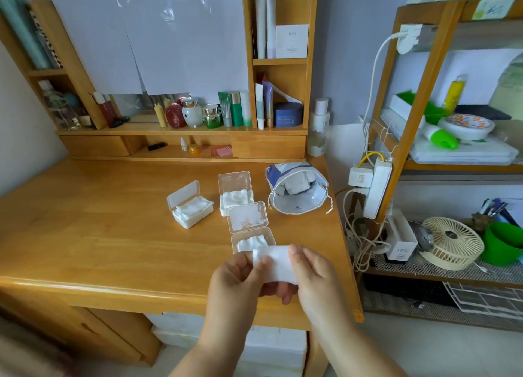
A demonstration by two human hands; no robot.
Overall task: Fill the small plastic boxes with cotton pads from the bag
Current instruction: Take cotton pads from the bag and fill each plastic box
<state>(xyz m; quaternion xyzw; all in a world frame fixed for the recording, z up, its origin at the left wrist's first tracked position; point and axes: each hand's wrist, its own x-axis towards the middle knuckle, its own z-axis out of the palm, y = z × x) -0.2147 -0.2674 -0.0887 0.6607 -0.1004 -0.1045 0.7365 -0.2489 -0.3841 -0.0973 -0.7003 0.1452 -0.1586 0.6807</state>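
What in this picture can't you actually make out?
Head view:
- Near box: its front edge is hidden behind the cotton pad held by the left hand and right hand.
- Bag: how many pads remain; its own walls hide them.
- Middle box: partly covered by the near box's open lid.
- Bottle labels on the shelf: too small to read.

Cotton pad [276,264] between left hand [240,280] and right hand [314,277], above nearest box [252,242].
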